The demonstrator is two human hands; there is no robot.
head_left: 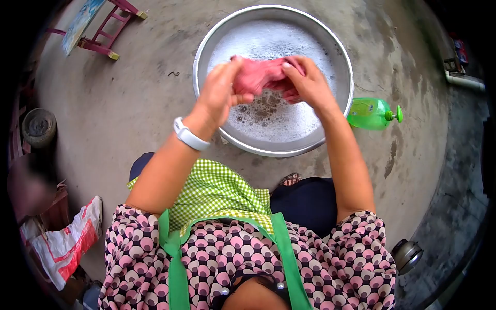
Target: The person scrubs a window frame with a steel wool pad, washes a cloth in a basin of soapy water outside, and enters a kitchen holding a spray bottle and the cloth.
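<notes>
A wet-looking pinkish-red cloth [261, 74] is stretched between my two hands, above a wide metal basin [338, 111]. White suds [302, 44] cover much of the water, with a darker, bubbly patch below the cloth. My left hand [221, 90] grips the cloth's left end, thumb underneath; a white band circles that wrist. At the other end my right hand [308, 81] has its fingers curled round the folds, thumb on top. Exactly what kind of cloth item it is, I cannot tell.
A green pump bottle [369, 113] lies on its side against the basin's right edge. Upper left stands a small stool with reddish legs [111, 31]. A red-and-white sack [72, 240] and a round dark container [39, 127] are on the left, a metal pot [407, 256] lower right.
</notes>
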